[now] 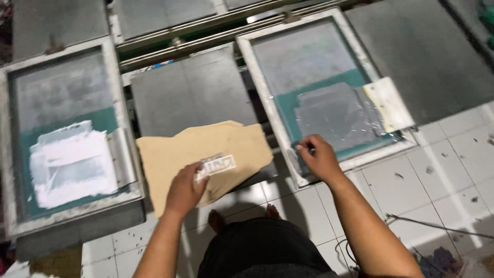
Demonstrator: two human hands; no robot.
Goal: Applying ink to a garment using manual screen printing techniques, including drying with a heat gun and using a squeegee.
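Screen-printing bench seen from above, white tiled floor [453,170] below.

Left hand [185,190] flat and open, palm down, pressing on tan cut fabric piece [206,154]; fingertips just touching the white printed mark [216,166] near the piece's lower middle. Not gripping, only pinning. Probably held flat so the fabric stays put on the grey platen [190,92] beneath.

Right hand [319,157] curled over the near-left corner of right printing screen [324,98]; fingers bent around the frame's edge, thumb side hidden, looks like a light grasp on the frame. Screen lying tilted, rotated relative to the bench, near corner hanging off over the floor, likely pulled aside to clear the fabric.

Inside right screen: teal mesh, grey clear-taped patch over the stencil area, white squeegee or card [389,104] resting on the right side of the frame, partly over the rim. Little ink visible.

Left printing screen [67,134] flat on the bench, well apart from both hands. Inside: teal mesh with a thick smear of white ink [72,164] across the lower half, and a pale squeegee-like blade [121,157] standing beside the ink at its right edge.

More grey platens [422,51] further right and back, bare. Metal rails [206,31] running across behind. Bare feet [216,220] just visible under the bench edge.
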